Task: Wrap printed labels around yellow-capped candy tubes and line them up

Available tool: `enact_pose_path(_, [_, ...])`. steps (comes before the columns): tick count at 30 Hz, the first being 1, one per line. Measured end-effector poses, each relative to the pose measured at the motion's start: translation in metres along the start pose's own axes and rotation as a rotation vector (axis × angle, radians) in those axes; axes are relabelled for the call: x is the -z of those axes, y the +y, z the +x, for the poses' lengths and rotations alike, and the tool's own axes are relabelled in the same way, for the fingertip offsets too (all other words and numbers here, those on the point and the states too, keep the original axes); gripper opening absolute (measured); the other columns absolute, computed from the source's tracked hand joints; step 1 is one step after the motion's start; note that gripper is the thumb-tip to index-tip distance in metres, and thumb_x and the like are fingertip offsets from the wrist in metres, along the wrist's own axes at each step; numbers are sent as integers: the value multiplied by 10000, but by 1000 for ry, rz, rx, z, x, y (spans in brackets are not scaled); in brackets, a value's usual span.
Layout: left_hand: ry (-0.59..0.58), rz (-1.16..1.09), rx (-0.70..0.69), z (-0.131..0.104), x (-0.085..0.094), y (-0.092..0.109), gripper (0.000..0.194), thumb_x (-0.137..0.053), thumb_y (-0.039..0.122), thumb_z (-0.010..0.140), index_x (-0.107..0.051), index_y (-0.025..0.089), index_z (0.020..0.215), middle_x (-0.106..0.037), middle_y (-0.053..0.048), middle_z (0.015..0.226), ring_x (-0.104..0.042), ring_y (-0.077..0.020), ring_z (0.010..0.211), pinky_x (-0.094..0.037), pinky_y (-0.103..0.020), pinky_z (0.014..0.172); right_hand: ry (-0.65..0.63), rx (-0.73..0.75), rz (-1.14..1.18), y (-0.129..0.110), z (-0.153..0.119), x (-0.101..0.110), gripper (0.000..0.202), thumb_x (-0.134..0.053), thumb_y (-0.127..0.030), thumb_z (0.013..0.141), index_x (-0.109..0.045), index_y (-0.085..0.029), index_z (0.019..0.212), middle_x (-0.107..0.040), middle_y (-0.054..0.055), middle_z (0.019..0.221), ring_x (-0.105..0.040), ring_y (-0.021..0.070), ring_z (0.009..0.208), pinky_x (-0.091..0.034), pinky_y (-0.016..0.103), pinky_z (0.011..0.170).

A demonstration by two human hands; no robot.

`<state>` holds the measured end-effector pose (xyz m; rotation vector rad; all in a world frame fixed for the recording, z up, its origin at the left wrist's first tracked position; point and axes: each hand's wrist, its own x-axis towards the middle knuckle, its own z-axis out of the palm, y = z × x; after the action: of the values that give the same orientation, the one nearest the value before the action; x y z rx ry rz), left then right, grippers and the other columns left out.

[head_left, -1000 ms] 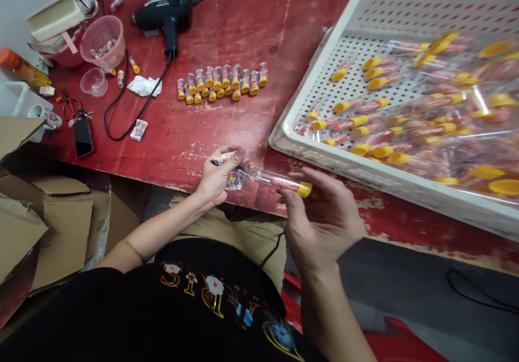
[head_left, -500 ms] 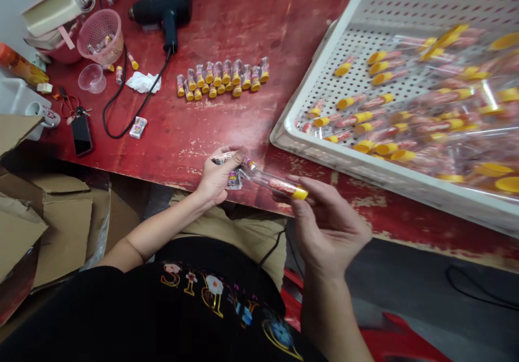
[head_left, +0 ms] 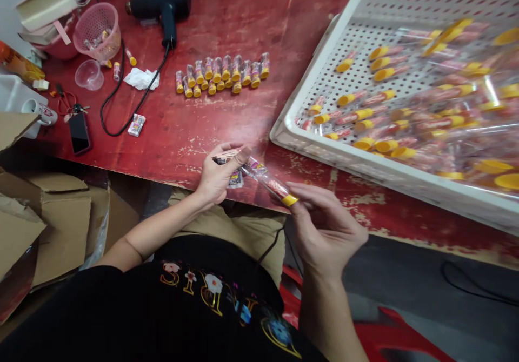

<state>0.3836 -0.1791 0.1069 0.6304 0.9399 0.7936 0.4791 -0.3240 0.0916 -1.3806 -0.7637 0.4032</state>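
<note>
Near the table's front edge, my left hand is closed on a bundle of small printed sleeves, its thumb pressed on top. My right hand pinches a clear tube with pink-red contents by its yellow-capped end. The tube slants up and left toward my left thumb. At its far end is a printed clear sleeve; how far it goes over the tube is hard to tell. Farther back, several short capped tubes with printed wraps stand grouped on the red table.
At right, a white perforated crate holds many yellow-capped tubes. A black heat gun lies at the back left, its cord looping forward. Nearby are a pink basket, a phone and a sleeve stack. Cardboard boxes stand at lower left.
My right hand has shifted slightly left with the tube, whose capped end now sits closer to my left hand and a little lower. My left hand has barely moved.
</note>
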Motion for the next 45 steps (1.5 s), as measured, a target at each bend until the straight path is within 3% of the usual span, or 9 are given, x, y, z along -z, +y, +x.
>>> enact_pose_path(7, [-137,-65,150,-10,1,1,609,-953,225,573,-654,181,1101,-690,27,879,-669,-107,781,-508,-268,826,65,-87,114,16,-8,-3,225,-777,-202,842,-772,-254,1060,-723,48,1031,-699,187,940,-607,365,852])
enact_pose_path(14, [-247,-73,193,-12,1,0,661,-978,278,525,-665,178,1098,-693,14,900,-671,-125,819,-522,-317,891,-112,70,-42,5,-8,-15,448,-707,-194,890,-675,-331,1316,-627,67,1367,-643,243,1199,-579,436,984])
enact_pose_path(21, [-235,-9,173,-14,2,-2,676,-984,280,508,-675,199,1104,-701,8,932,-662,-131,840,-523,-311,871,104,183,-94,5,8,-35,286,-754,-136,839,-786,-295,1075,-756,29,992,-715,191,918,-601,382,858])
enact_pose_path(30, [-114,-121,115,14,9,1,614,-974,210,522,-668,195,1054,-700,29,878,-672,-109,783,-542,-270,820,76,101,-30,19,34,-63,175,-789,-207,819,-805,-266,982,-758,40,962,-715,206,899,-603,403,838])
enact_pose_path(36, [-7,-270,103,75,19,17,375,-843,232,766,-649,169,1080,-732,-33,928,-739,-174,899,-569,-343,896,56,-40,68,86,125,-112,229,-771,-326,803,-778,-179,978,-739,47,892,-671,169,709,-594,343,669])
enact_pose_path(39, [65,-319,89,88,30,26,250,-698,127,873,-626,153,1111,-738,-41,897,-755,-172,907,-568,-338,910,158,51,-44,125,196,-159,154,-698,-231,834,-754,-165,961,-713,47,916,-677,195,826,-593,400,788])
enact_pose_path(41, [91,-306,90,86,38,28,269,-640,59,888,-616,141,1142,-745,-49,884,-760,-166,890,-569,-322,904,106,104,-202,138,234,-184,133,-642,-90,817,-742,-139,890,-698,62,903,-664,208,903,-557,438,908])
enact_pose_path(43, [138,-279,95,79,48,29,275,-640,37,879,-620,138,1135,-746,-49,857,-763,-163,854,-574,-302,879,-14,128,-349,139,263,-187,199,-605,-16,798,-736,-124,902,-693,82,941,-652,214,944,-523,456,971])
enact_pose_path(45, [189,-265,112,73,56,29,264,-666,38,864,-634,147,1102,-736,-32,816,-759,-162,807,-582,-291,835,-73,139,-475,131,290,-163,228,-612,-16,796,-729,-124,960,-686,92,1002,-645,226,1000,-498,476,1008])
